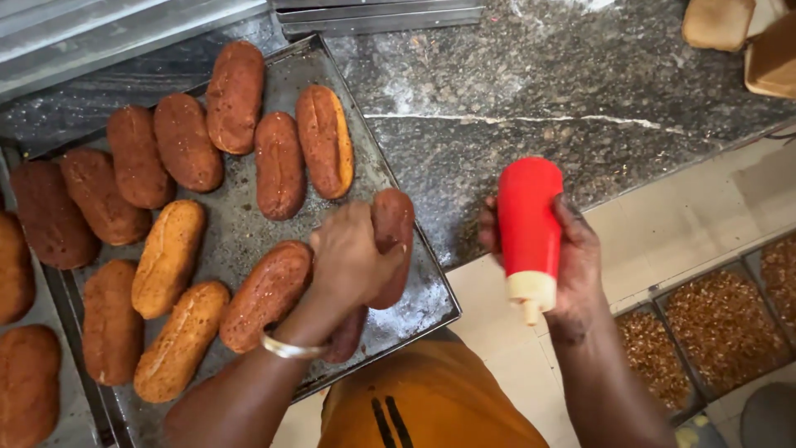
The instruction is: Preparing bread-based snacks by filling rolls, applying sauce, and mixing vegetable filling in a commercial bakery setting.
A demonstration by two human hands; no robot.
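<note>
A dark brown, crumb-coated oblong roll is being gripped in the closed fingers of the left hand above the near right corner of a metal baking tray. The right hand is wrapping its fingers around a red squeeze bottle, pale nozzle pointing toward the person, just off the speckled tabletop's near edge. Similar rolls are filling the tray.

You see a dark speckled stone counter, pans of brown crumbs down at the right, pale floor tiles, and a toast slice top right.
</note>
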